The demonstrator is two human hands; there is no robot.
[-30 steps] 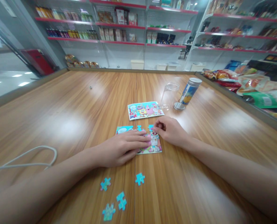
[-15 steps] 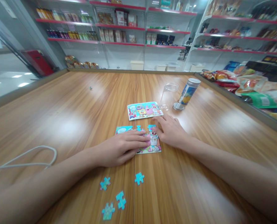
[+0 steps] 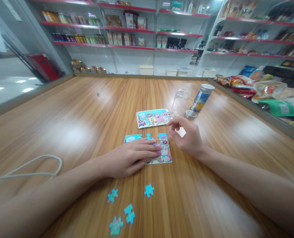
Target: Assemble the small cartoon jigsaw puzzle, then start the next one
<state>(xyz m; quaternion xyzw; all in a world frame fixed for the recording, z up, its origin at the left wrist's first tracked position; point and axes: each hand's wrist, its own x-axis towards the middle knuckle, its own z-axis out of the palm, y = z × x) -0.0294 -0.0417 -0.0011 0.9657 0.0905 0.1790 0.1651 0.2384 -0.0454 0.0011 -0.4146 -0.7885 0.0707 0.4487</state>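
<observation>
pieces (image 3: 149,190): four loose; puzzle (image 3: 165,152): one, under left hand (image 3: 129,157)

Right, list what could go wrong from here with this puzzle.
1. The left hand lies flat on the half-built puzzle. If it slides, joined pieces may come apart.
2. The loose pieces lie between the forearms, so a moving arm could brush them away.
3. The right hand hovers close to the clear cup and the canister. A careless reach could knock them over.
</observation>
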